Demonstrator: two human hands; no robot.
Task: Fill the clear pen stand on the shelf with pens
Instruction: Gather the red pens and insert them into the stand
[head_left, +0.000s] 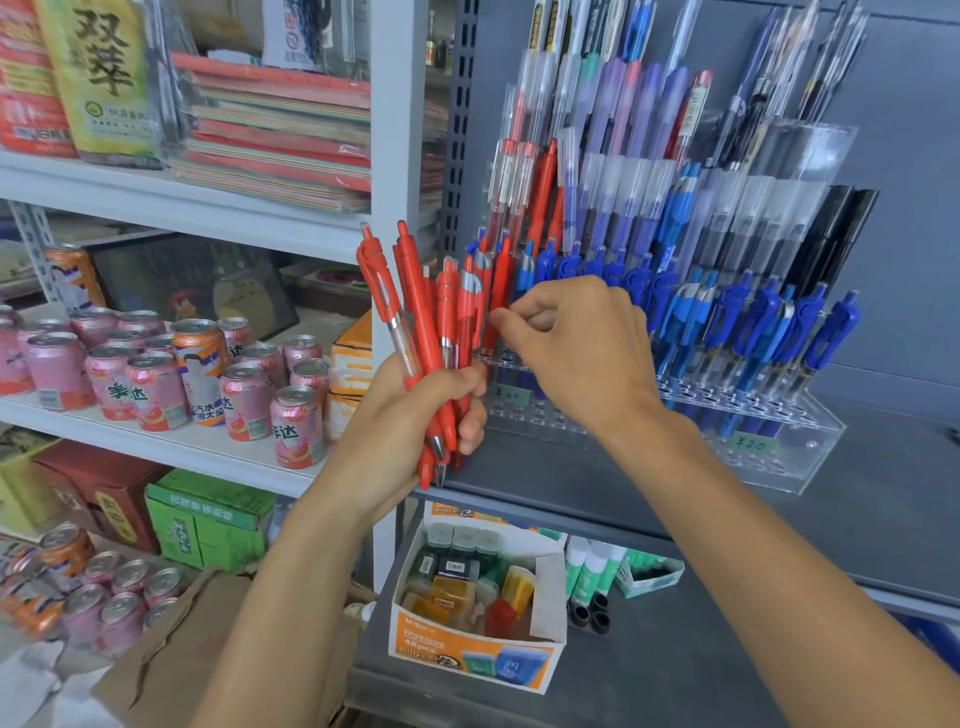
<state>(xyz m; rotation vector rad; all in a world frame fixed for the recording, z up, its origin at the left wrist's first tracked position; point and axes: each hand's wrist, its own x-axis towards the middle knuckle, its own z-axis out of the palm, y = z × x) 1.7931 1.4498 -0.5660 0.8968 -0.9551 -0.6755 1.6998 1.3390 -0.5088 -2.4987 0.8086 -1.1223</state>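
A tiered clear pen stand (779, 457) sits on the grey shelf (883, 519), holding several blue pens (748, 327) along its lower rows and capped pens higher up. My left hand (415, 415) grips a bundle of red pens (431, 322) upright, just left of the stand. My right hand (576, 348) reaches across and pinches one red pen (500, 291) standing at the stand's left end, beside other red pens. The pen's lower tip is hidden behind my fingers.
Pink and orange drink cans (156, 379) fill the white shelf at left. Stacked coloured paper (280, 124) lies on the shelf above. Below the stand, an open carton of small items (478, 597) and glue sticks (592, 577) rest on a lower grey shelf.
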